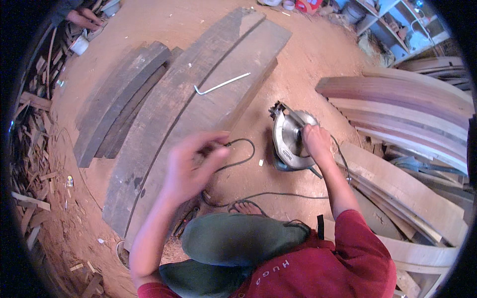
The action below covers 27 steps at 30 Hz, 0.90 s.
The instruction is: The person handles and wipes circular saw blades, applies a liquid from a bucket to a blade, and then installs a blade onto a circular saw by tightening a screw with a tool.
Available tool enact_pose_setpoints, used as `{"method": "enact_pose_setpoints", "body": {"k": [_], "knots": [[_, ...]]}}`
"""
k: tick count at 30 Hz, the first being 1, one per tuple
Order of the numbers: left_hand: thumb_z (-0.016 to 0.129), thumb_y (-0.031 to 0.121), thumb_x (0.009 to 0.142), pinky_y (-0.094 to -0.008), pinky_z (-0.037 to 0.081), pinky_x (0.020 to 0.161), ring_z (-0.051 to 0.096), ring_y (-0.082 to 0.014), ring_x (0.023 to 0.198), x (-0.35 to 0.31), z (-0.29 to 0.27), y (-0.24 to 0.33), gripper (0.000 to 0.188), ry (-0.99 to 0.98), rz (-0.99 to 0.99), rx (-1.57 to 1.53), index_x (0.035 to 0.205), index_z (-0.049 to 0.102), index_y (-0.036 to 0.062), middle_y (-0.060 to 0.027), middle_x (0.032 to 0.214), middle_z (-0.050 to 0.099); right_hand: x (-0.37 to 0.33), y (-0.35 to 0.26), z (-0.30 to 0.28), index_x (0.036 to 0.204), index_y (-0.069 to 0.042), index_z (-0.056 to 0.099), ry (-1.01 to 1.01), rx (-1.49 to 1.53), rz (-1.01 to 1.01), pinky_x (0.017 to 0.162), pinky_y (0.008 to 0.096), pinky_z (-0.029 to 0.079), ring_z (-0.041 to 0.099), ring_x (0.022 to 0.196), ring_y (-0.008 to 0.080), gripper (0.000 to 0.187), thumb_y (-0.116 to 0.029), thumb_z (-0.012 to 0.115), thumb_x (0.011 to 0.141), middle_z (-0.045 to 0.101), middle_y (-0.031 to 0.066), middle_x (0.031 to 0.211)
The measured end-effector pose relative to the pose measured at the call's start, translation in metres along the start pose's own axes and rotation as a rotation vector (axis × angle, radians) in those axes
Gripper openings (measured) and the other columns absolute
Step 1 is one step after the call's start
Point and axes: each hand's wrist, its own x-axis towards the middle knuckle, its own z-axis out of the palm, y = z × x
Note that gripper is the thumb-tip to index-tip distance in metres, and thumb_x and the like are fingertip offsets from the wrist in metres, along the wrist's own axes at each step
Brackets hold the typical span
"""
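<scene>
A silver circular saw (287, 134) stands on the dirt floor ahead of me, its round guard and part of the toothed blade facing up. My right hand (314, 139) is closed at the saw's upper side by the blade; its fingertips are partly hidden. Left of it, my left hand (191, 166) hovers over the near planks, somewhat blurred, with thumb and fingers apart. A dark power cable (253, 151) loops right by its fingertips, and I see no clear grip on it. An L-shaped hex key (223, 84) lies on the long dark plank (198, 116).
Curved dark boards (121, 99) lie at the left, beyond them scrap wood (32, 144). Stacked curved planks (397, 107) and pale boards (387, 174) fill the right. A blue shelf (397, 30) stands far right. Another person's hand (84, 19) shows at the top left.
</scene>
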Motion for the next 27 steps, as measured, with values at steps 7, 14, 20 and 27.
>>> {"method": "enact_pose_setpoints", "body": {"k": [7, 14, 20, 27], "knots": [[0.058, 0.03, 0.093, -0.0401, 0.051, 0.081, 0.065, -0.0331, 0.086, 0.042, 0.08, -0.085, 0.033, -0.815, 0.103, 0.165, 0.1, 0.067, -0.0013, -0.021, 0.091, 0.067, 0.078, -0.074, -0.099, 0.105, -0.007, 0.068, 0.482, 0.415, -0.421, 0.083, 0.0435, 0.051, 0.063, 0.098, 0.0313, 0.028, -0.027, 0.065, 0.087, 0.066, 0.0119, 0.104], [0.061, 0.031, 0.086, -0.045, 0.038, 0.106, 0.048, -0.039, 0.125, 0.023, 0.2, -0.223, 0.048, -0.587, -0.202, 0.395, 0.121, 0.059, -0.0001, -0.0255, 0.128, 0.055, 0.118, -0.179, -0.103, 0.102, -0.012, 0.066, 0.558, -0.027, -0.757, 0.083, 0.0351, 0.043, 0.057, 0.103, 0.0194, 0.023, -0.012, 0.056, 0.081, 0.061, 0.0019, 0.103], [0.079, 0.033, 0.065, -0.0443, 0.03, 0.114, 0.033, -0.0391, 0.138, 0.041, 0.271, -0.197, 0.101, -0.186, 0.022, -0.057, 0.146, 0.029, -0.0016, -0.0246, 0.148, 0.036, 0.091, -0.083, -0.098, 0.111, -0.005, 0.059, 0.579, 0.442, -0.431, 0.085, 0.0425, 0.048, 0.062, 0.101, 0.0287, 0.024, -0.013, 0.054, 0.089, 0.066, 0.0099, 0.104], [0.072, 0.044, 0.074, -0.0481, 0.034, 0.109, 0.04, -0.0392, 0.132, 0.052, 0.316, -0.198, 0.079, -0.09, 0.053, 0.077, 0.136, 0.044, 0.0022, -0.0218, 0.14, 0.046, -0.032, 0.045, -0.007, 0.125, 0.004, 0.054, 0.549, 1.446, 0.274, 0.081, 0.0333, 0.059, 0.066, 0.095, 0.0186, 0.031, -0.009, 0.058, 0.097, 0.066, 0.0135, 0.104]]}}
